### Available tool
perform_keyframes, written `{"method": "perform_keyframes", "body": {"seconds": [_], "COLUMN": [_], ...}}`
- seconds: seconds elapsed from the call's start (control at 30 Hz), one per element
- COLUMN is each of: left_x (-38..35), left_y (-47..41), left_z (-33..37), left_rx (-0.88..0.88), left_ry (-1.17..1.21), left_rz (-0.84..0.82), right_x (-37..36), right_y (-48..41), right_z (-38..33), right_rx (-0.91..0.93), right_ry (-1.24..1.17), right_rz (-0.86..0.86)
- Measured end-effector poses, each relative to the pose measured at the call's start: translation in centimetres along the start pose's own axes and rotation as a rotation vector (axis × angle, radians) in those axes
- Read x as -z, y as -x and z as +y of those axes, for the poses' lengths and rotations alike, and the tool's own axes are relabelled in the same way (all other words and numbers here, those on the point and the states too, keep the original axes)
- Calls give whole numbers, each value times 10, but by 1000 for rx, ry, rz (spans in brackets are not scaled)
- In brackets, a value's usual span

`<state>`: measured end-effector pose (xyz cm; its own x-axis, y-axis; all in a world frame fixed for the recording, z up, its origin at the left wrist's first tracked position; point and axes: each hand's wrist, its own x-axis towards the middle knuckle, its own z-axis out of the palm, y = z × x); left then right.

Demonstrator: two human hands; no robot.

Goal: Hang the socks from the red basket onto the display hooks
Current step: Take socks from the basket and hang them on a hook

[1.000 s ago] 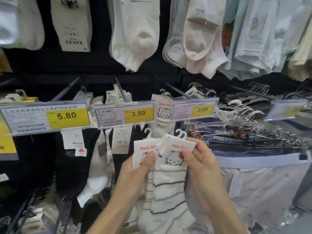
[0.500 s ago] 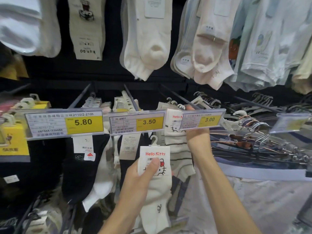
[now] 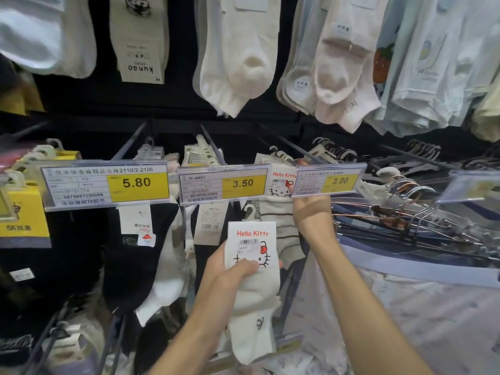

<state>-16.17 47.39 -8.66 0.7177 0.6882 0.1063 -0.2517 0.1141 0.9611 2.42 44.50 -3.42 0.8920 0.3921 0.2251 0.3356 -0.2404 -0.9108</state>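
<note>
Left grip point(image 3: 232, 277) clamped on white Hello Kitty sock point(image 3: 254, 307), thumb across its header card point(image 3: 253, 239). The sock is held low in front of the rack, below the 3.50 price tag point(image 3: 223, 184). Right grip point(image 3: 311, 212) is raised behind the 3.00 price tag point(image 3: 328, 181), fingers hidden, so can't tell closure. It sits against the striped sock point(image 3: 281, 220) at the display hook point(image 3: 292, 144).
</note>
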Motion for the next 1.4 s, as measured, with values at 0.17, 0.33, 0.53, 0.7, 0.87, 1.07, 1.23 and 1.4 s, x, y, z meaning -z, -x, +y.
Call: {"method": "perform_keyframes", "body": {"seconds": [0.17, 0.33, 0.53, 0.7, 0.87, 1.07, 1.23, 1.4], "left_x": [1, 2, -5, -14, -13, -8, -4, -7], "left_y": [3, 4, 4, 1, -2, -1, 0, 6], "left_z": [4, 8, 4, 0, -3, -4, -5, -9], "left_rx": [-21, -40, -58, -54, -51, -20, -27, -3], "left_ry": [27, 44, 37, -56, -200, -219, -242, -269], "left_rz": [-18, 2, -7, -40, -10, 10, 7, -22], "right_x": [7, 16, 19, 28, 35, 21, 2, -4], "right_y": [22, 75, 90, 76, 47, 19, 5, 9], "right_z": [2, 11, 10, 20, 20, 5, 9, 12], "right_rx": [176, 267, 304, 209, 174, 267, 278, 279], "right_ry": [-215, -481, -505, -613, -558, -397, -350, -264], "right_rz": [-29, -212, -391, -227, 34, 108, 79, 71]}}
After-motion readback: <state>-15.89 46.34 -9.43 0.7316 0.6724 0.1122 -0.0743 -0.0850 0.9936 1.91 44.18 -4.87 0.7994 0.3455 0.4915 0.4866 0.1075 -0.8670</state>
